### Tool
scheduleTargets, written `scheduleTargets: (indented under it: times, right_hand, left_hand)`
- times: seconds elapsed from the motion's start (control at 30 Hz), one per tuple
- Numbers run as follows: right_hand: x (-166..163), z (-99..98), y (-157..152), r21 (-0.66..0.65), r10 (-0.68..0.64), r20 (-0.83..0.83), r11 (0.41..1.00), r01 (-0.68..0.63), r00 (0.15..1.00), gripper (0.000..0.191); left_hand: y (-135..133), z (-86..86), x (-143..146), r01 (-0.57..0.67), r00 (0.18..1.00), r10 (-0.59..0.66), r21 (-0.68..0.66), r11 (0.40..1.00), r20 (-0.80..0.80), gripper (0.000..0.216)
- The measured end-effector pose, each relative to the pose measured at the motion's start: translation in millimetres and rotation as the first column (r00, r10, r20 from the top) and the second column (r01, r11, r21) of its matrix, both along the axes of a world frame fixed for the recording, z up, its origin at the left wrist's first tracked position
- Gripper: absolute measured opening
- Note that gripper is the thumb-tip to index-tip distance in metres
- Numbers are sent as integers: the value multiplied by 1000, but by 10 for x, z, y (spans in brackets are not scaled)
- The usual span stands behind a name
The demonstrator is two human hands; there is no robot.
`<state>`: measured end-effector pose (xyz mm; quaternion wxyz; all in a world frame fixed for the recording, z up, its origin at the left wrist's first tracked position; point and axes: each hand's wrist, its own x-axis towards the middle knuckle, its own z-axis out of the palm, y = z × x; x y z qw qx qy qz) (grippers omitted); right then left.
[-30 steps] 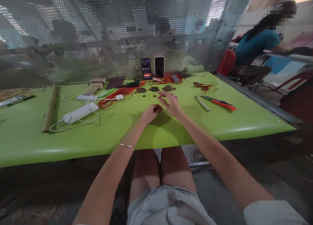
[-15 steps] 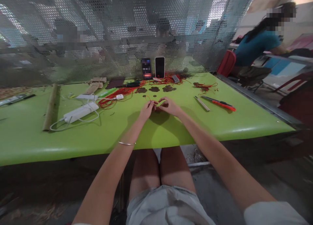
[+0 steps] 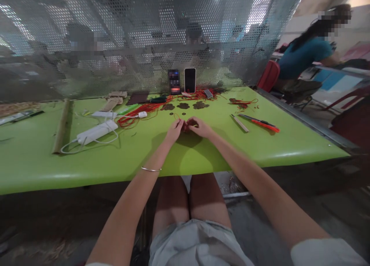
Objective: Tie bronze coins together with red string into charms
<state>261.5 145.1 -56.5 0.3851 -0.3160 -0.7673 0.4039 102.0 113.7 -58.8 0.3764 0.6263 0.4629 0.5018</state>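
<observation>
Left hand (image 3: pixel 174 129) and right hand (image 3: pixel 199 128) meet fingertip to fingertip, each pinched narrow on a red cord (image 3: pixel 185 126) just above the green table (image 3: pixel 202 154); advised: even tension, pinches close together, wrists low.

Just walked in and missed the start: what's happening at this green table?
A seated person's left hand and right hand meet over the green table, fingertips pinching a small reddish piece, too small to identify. Behind them lie loose red cord and dark flower-shaped pieces; an orange knife lies to the right.
</observation>
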Motion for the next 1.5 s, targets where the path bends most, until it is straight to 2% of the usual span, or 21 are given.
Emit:
scheduleTargets:
  times: [0.17,0.33,0.63,1.03,1.17,1.33,1.5]
  right_hand:
    - [3,44,-30,-16,47,-7,999,-47,999,13]
    - [26,37,-57,-32,87,-31,996,-88,996,27]
    - [23,-32,17,-51,45,-66,998,-48,997,24]
    - [50,-32,32,-80,-95,-57,993,90,994,22]
    - [68,11,48,-71,-166,-63,984,162,984,15]
    - [147,50,69,-63,-323,-33,945,320,946,15]
    - [268,48,143,-29,-472,-15,881,472,881,17]
  left_hand:
    - [1,-4,-8,9,1000,-9,10,1000,-14,34]
    - [-57,35,5,-4,999,4,-9,1000,-53,31]
    - [-52,43,5,18,993,-22,-30,999,-114,29]
    - [-76,94,30,110,993,-109,7,994,-34,33]
    - [-92,111,33,75,997,-75,3,997,-28,29]
    - [-82,92,-3,-9,1000,9,-15,1000,-28,27]
    - [-67,85,-24,-19,999,18,-35,999,-38,30]
